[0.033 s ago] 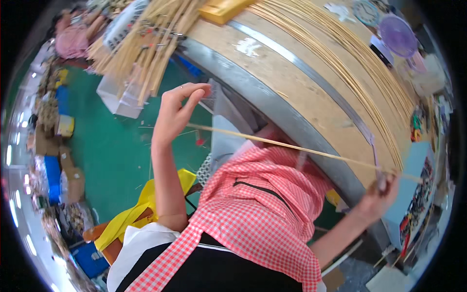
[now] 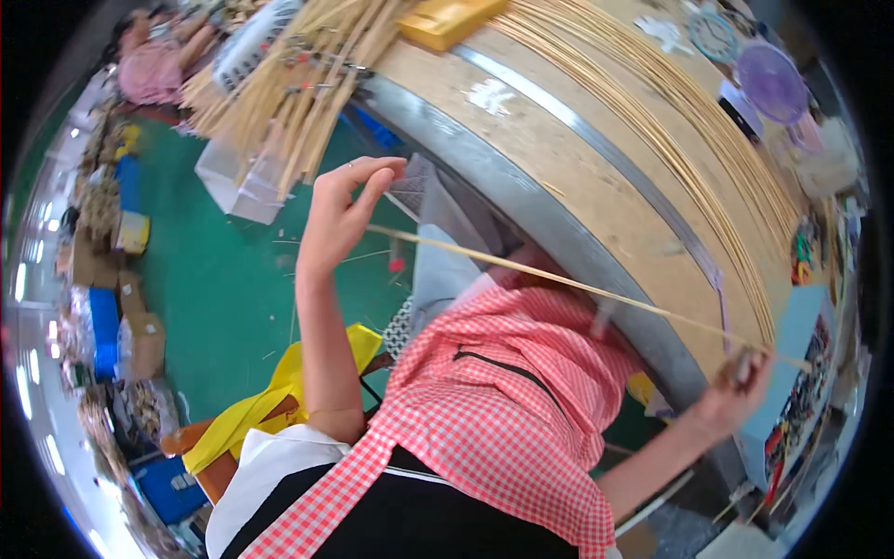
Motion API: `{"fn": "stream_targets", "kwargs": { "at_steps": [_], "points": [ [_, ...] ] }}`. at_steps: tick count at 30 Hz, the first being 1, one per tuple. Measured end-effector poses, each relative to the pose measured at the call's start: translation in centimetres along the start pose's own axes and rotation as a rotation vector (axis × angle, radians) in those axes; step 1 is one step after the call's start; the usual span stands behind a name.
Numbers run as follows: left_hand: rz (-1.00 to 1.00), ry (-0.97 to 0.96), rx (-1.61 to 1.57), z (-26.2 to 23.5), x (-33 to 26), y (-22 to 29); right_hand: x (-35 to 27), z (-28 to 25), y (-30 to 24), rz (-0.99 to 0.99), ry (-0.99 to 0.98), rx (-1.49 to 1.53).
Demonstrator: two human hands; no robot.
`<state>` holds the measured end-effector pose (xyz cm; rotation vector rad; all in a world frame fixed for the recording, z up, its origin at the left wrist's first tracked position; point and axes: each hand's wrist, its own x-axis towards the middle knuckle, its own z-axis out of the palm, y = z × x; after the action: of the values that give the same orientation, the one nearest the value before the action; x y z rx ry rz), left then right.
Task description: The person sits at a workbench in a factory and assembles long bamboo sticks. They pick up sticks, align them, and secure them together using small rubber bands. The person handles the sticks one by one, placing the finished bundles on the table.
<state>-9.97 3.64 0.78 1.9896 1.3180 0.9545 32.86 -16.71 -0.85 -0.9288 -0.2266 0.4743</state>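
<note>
My left hand (image 2: pixel 342 214) is raised at the left, thumb and forefinger pinched together; whatever is between them is too small to make out. A thin pale bamboo strip (image 2: pixel 521 268) slants from beside that wrist, across my lap, to the far right. Over the table's right end, my blurred right hand (image 2: pixel 738 391) is closed around the strip, near its right end. Something small and shiny shows at those fingers, its kind unclear. Beneath the strip lies my red-and-white checked apron (image 2: pixel 521 391).
Long bamboo strips (image 2: pixel 643 102) and a metal ruler-like band (image 2: pixel 596 140) lie on the table (image 2: pixel 521 121). A yellow tray (image 2: pixel 447 20) sits at its far edge. Bundled sticks (image 2: pixel 307 84) jut out at upper left. A pale blue box (image 2: pixel 787 373) of small parts stands right.
The whole view has shifted slightly, so the table and surroundings appear a little further right and lower. Both hands keep nearly the same pose, and the strip stays stretched between them.
</note>
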Motion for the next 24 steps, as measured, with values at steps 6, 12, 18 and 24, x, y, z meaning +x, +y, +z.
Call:
{"fn": "stream_targets", "kwargs": {
  "at_steps": [6, 12, 18, 24],
  "points": [
    [0.109, 0.19, 0.131, -2.0, -1.1, -2.4, 3.2, -5.6, -3.2, -0.056, -0.169, 0.174],
    [0.095, -0.058, 0.044, -2.0, -1.4, -0.2, 5.8, -9.3, -4.4, -0.101, -0.236, 0.119],
    [0.099, 0.011, -0.064, -3.9, -1.1, 1.0, 1.4, -3.2, -4.6, -0.037, -0.1, -0.014],
    [-0.044, 0.501, -0.026, -9.0, 1.4, -0.7, 2.5, -2.6, -1.1, -0.087, -0.112, -0.24]
  ]
}}
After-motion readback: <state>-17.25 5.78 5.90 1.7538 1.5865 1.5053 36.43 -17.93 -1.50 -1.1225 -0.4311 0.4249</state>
